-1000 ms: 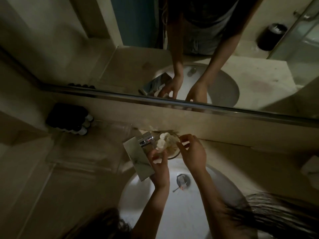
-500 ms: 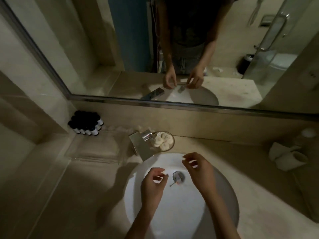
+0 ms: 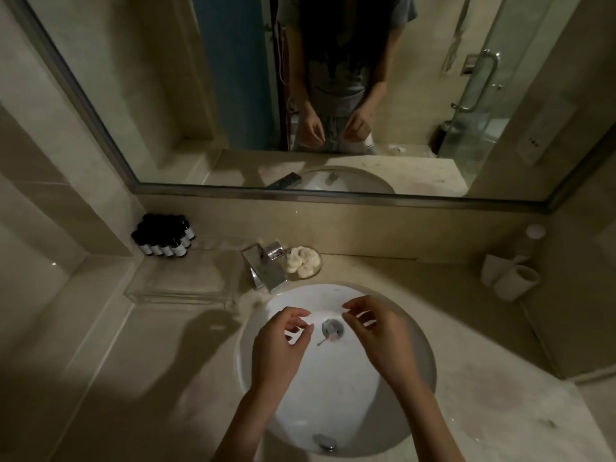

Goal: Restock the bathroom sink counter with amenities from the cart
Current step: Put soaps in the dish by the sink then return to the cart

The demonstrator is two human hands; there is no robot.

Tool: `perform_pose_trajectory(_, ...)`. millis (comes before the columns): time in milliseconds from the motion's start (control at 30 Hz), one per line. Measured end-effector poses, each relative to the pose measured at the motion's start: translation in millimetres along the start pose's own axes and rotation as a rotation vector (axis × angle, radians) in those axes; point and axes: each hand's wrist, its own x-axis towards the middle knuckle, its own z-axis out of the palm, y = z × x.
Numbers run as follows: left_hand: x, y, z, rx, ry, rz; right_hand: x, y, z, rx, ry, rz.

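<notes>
Both of my hands hung over the white sink (image 3: 333, 401), the left hand (image 3: 280, 341) just left of the drain (image 3: 332, 328) and the right hand (image 3: 380, 338) just right of it. The grip of each was apart, fingers loosely bent, with nothing in it. The small round wrapped soaps (image 3: 300, 260) lay piled in a clear glass dish (image 3: 319, 265) on the far edge of the surface (image 3: 483, 378), just right of the tap (image 3: 263, 268). I judged them light and firm, their wrapping a little slick, so a pinch across the rim of one disc with thumb and two fingers would serve better than a push from above, which could slide the pile. The dish looked thin and breakable and sat close to the basin's lip, so I would lift it, if at all, from under its rim and not nudge it. The dark little bottles (image 3: 165, 236) stood packed together in the far left corner, beyond a clear tray (image 3: 180, 281); they seemed light and top-heavy, best taken by the body below the cap, one at a time. Two pale cups (image 3: 513, 278) lay tipped over at the far right.
</notes>
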Motion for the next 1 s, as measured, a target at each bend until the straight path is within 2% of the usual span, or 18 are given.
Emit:
perform_pose_trajectory(533, -24.3, -22.3, -27.5, -0.047, -0.023, -0.023, -33.3, -18.6, 21.1, -0.122, -0.007, -0.019)
perform_pose_trajectory(700, -34.1, -36.9, -39.3, -0.071, -0.031, -0.058, -51.3, -17.3, 36.5, -0.157, -0.077, -0.015)
perform_pose_trajectory(1000, -87.8, -48.2, -76.2, -0.100, 0.206, -0.236, -47.5, -46.4, 74.1, -0.083, -0.314, -0.174)
